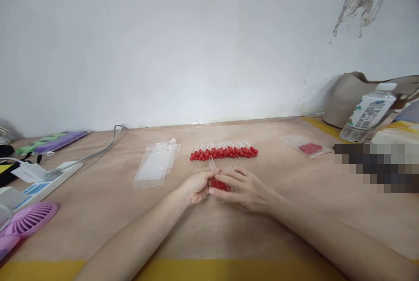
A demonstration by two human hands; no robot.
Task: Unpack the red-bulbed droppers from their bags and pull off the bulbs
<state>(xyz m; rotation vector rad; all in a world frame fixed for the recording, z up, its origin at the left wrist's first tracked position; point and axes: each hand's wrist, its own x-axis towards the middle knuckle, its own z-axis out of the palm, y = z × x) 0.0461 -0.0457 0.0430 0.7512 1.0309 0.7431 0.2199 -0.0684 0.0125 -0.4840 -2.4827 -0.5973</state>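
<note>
- Two bare hands meet at the near middle of a brown tabletop (176, 233), seen from the wearer's head; their fingertips come together over one small bundle of red-tipped sticks (220, 184).
- The left hand (197, 187) pinches the bundle between thumb and fingers, and pale stick ends poke out on the far side.
- The right hand (245, 189) lies across the red tips from the right, fingers slightly spread; how firmly it grips cannot be told. Clear plastic shows around the bundle, but its outline is mostly hidden by the fingers.
- Just beyond the hands, a long row of red-tipped sticks (224, 153) lies side by side, red ends near, pale ends far.
- Left of the row is an overlapping stack of clear flat bags (153, 165).
- To the right, well apart, lies a clear bag with red-tipped sticks inside (309, 146).
- Far right: a clear bottle (369, 113) with a white cap stands tilted in view, near a beige bag (342, 97).
- Far left: a purple and green pouch (60, 142).
- Near left: a white power strip (47, 187) and a pink fan (31, 220).
</note>
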